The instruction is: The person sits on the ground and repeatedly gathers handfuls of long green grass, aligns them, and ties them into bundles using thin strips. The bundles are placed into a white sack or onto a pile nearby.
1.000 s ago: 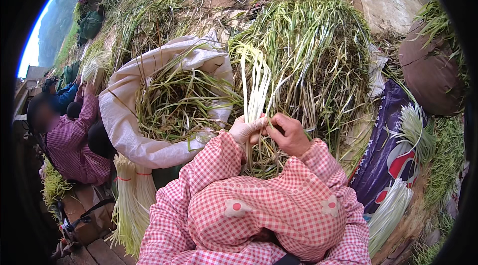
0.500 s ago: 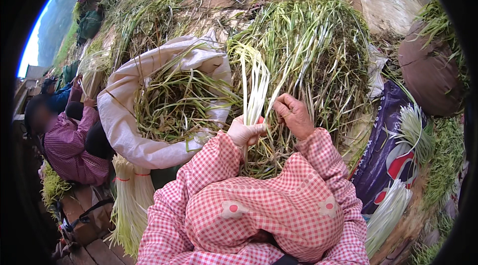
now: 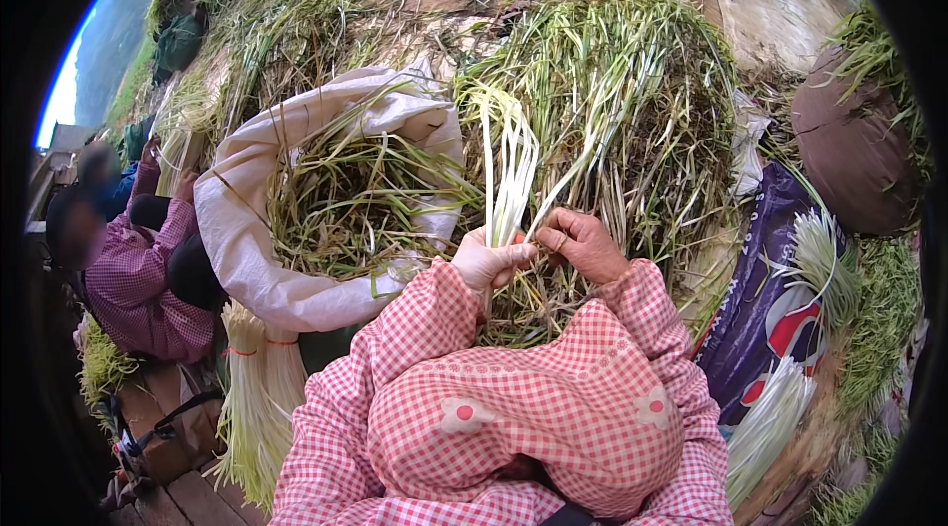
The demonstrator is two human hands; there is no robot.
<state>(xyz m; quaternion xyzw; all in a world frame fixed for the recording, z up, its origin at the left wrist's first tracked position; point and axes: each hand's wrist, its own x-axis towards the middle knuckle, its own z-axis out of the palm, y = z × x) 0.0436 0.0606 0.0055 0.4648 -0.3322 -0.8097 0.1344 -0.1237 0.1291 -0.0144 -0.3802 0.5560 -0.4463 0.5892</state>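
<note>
My left hand (image 3: 487, 259), in a thin whitish glove, is closed around a small bunch of pale chives (image 3: 507, 180). Their white stems stand upright and the yellowish tips bend over at the top. Close beside it, my bare right hand (image 3: 585, 244) pinches the lower end of a single chive stalk (image 3: 563, 202) between thumb and fingers. That stalk slants up toward a big heap of loose chives (image 3: 637, 96) with green tops and brown, dry leaves, which lies just beyond both hands. Left of the hands stands an open white sack (image 3: 237, 205) with leafy scraps (image 3: 346, 200) inside.
Tied pale bundles (image 3: 259, 388) stand at lower left. More bundles (image 3: 772, 427) lie at right by a purple printed bag (image 3: 755, 269). A brown rounded sack (image 3: 851, 146) sits at far right. A person in a checked top (image 3: 148, 299) works at left, handling another bunch (image 3: 183, 136).
My right hand has come slightly down and closer to my left, and the pinched stalk's lower end now lies by the left thumb. The left hand keeps its bunch.
</note>
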